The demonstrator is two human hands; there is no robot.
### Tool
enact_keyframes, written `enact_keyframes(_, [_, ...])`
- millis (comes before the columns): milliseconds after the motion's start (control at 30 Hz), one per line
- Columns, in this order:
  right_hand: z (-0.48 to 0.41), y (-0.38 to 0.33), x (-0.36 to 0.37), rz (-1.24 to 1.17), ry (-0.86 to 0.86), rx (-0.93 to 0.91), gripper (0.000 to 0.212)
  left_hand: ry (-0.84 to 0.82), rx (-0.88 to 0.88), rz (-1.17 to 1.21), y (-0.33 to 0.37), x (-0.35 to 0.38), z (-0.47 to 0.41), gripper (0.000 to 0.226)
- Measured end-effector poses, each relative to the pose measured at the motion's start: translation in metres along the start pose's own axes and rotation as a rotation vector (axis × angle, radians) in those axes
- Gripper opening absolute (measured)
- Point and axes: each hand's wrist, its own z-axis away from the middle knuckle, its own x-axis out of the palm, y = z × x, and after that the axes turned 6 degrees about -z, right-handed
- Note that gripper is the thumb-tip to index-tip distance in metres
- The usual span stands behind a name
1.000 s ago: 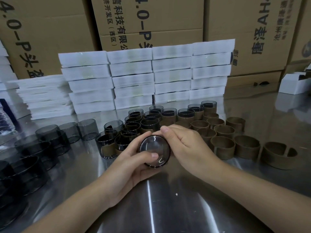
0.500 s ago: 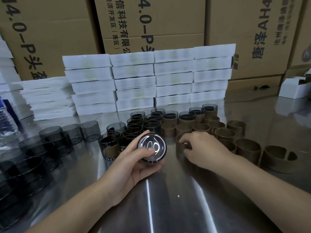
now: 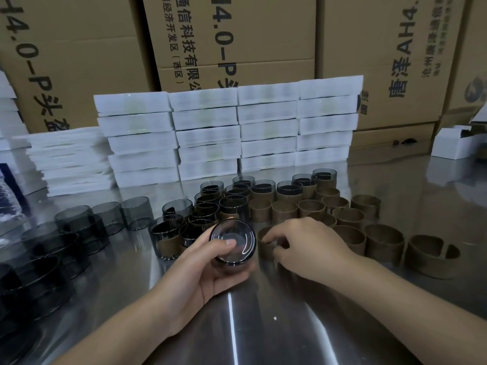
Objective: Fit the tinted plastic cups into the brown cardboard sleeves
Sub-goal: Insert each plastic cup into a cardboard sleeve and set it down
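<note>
In the head view, the left hand [image 3: 200, 270] holds a tinted cup [image 3: 233, 242] just above the worktop [image 3: 263, 325]. Its fingers are curled round the cup's wall and the thumb lies across the round end that is tilted up toward the camera. This held cup serves as the landmark for everything else.

Just to its right, the right hand [image 3: 305, 246] reaches down with bent fingers, and the forefinger and thumb pinch the rim of a cardboard sleeve [image 3: 264, 246] that stands on the worktop nearly touching the cup.

Farther right of the cup and behind the right hand stands a group of empty sleeves [image 3: 342, 217]. The outermost is a split sleeve [image 3: 429, 256] with an open gap in its wall.

Directly behind the cup and to its left, sleeved cups [image 3: 232, 204] stand packed together. Well to the left of it are bare cups [image 3: 79, 225], some of them stacked.

Beyond all these, far behind the cup, rises a wall of white boxes [image 3: 224, 133], with large brown cartons [image 3: 237, 35] behind it. A small open white box [image 3: 453, 143] sits far off to the cup's right rear.
</note>
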Motion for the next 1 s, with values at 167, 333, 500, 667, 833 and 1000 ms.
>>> enact_keyframes(167, [0.000, -0.002, -0.001, -0.016, 0.021, -0.019, 0.027, 0.000, -0.013, 0.003, 0.000, 0.000, 0.000, 0.044])
enact_keyframes(333, [-0.001, -0.006, -0.005, -0.128, 0.243, -0.071, 0.012, 0.013, -0.030, 0.003, 0.002, 0.001, 0.000, 0.042])
enact_keyframes(500, [0.000, -0.012, -0.009, -0.423, 0.388, -0.196, 0.012, 0.027, -0.066, 0.029, 0.006, 0.005, 0.002, 0.034])
enact_keyframes(667, [0.007, -0.019, -0.005, -0.547, 0.360, -0.433, 0.004, 0.056, -0.090, 0.043, 0.010, 0.011, 0.007, 0.045])
enact_keyframes(833, [0.013, -0.023, -0.005, -0.558, 0.392, -0.580, 0.005, 0.027, -0.088, 0.023, 0.015, 0.017, 0.011, 0.081])
enact_keyframes(1000, [0.019, -0.030, -0.001, -0.482, 0.306, -0.650, 0.011, -0.009, -0.068, 0.059, 0.016, 0.023, 0.014, 0.090])
